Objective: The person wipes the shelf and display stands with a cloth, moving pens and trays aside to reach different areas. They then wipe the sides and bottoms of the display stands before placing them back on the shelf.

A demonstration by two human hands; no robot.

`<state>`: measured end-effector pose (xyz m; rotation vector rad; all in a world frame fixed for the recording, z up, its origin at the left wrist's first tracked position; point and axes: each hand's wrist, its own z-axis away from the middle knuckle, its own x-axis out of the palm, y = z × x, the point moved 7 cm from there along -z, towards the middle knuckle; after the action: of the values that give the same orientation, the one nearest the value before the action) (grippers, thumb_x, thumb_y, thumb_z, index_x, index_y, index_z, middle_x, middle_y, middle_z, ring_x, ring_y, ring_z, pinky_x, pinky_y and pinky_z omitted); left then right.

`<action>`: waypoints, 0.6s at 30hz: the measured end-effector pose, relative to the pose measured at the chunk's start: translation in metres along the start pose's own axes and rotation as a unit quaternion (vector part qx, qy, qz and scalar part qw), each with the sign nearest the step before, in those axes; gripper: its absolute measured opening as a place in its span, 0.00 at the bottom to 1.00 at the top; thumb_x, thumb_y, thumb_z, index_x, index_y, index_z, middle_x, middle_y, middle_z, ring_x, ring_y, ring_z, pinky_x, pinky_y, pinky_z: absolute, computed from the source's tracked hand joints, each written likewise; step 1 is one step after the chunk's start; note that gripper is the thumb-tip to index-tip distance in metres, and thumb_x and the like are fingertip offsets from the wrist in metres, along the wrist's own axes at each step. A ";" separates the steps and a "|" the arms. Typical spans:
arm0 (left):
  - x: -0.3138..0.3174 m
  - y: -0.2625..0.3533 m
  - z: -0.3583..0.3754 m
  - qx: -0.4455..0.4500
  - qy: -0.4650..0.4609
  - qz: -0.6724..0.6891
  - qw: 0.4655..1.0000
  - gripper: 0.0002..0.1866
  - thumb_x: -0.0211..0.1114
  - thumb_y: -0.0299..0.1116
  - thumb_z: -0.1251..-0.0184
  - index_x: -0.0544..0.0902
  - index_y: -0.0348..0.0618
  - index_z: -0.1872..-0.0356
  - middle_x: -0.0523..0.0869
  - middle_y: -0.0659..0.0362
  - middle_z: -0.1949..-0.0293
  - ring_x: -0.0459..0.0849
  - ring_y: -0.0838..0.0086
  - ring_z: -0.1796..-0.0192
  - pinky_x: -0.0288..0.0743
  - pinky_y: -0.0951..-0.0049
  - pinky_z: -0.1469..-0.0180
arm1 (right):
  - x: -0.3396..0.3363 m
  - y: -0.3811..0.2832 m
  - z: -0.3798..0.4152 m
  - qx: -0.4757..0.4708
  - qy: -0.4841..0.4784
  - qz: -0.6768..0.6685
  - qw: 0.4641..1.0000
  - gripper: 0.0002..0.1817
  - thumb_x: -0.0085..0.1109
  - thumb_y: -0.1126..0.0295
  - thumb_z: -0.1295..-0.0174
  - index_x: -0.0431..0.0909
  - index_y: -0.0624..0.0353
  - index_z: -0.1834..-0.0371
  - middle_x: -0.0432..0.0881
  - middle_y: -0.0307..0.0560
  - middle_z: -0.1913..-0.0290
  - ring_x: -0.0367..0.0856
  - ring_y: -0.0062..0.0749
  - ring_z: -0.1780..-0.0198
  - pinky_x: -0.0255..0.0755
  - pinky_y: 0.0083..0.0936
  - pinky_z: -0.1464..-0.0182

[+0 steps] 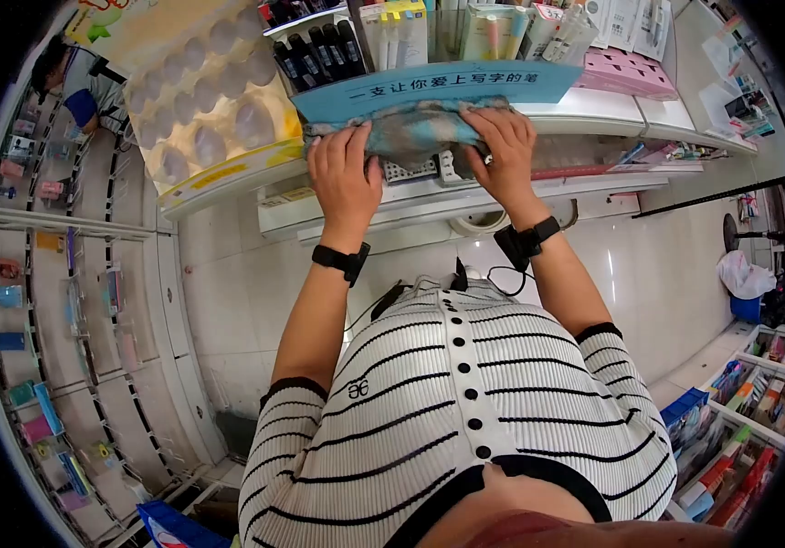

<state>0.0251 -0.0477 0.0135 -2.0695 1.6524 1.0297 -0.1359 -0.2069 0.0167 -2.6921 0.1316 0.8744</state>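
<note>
A crumpled grey-and-blue cloth (418, 128) lies along the front edge of the white display shelf, just under a blue sign (447, 89) with Chinese characters. My left hand (345, 173) is closed on the cloth's left end, fingers bent over the top. At its right end, my right hand (502, 151) grips the cloth with curled fingers. Part of the cloth is hidden under both hands. Behind the sign stand black marker pens (321, 53) and boxes of pens (495, 36).
Left of the cloth is a yellow display tray (228, 114) with round hollows. A pink box (628, 75) sits at the right. Hook racks (91, 301) line the left side, where another person (86, 87) is at the far end. Bins of stationery (739, 438) stand at lower right.
</note>
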 end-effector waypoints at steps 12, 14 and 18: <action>0.000 0.000 -0.001 0.003 0.005 -0.010 1.000 0.31 0.72 0.29 0.47 0.78 0.51 0.38 0.78 0.56 0.44 0.74 0.56 0.38 0.59 0.50 0.28 | 0.002 0.000 0.001 0.003 -0.007 0.008 1.000 0.32 0.70 0.71 0.51 0.77 0.44 0.37 0.79 0.37 0.43 0.72 0.39 0.39 0.56 0.42 0.30; 0.000 0.000 0.000 0.004 0.003 -0.010 1.000 0.31 0.72 0.29 0.47 0.78 0.51 0.38 0.79 0.56 0.44 0.74 0.56 0.38 0.59 0.50 0.28 | 0.002 0.000 0.001 0.001 -0.004 0.005 1.000 0.32 0.70 0.70 0.50 0.77 0.44 0.37 0.79 0.37 0.43 0.72 0.39 0.39 0.55 0.43 0.30; 0.001 -0.001 0.000 0.002 0.003 -0.009 1.000 0.31 0.73 0.29 0.47 0.77 0.51 0.38 0.79 0.56 0.45 0.74 0.57 0.38 0.59 0.50 0.27 | 0.002 -0.001 0.001 -0.003 -0.001 0.003 1.000 0.31 0.69 0.70 0.49 0.76 0.44 0.37 0.78 0.37 0.42 0.72 0.39 0.39 0.55 0.43 0.29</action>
<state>0.0257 -0.0480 0.0126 -2.0827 1.6359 1.0133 -0.1349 -0.2059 0.0148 -2.6981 0.1374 0.8804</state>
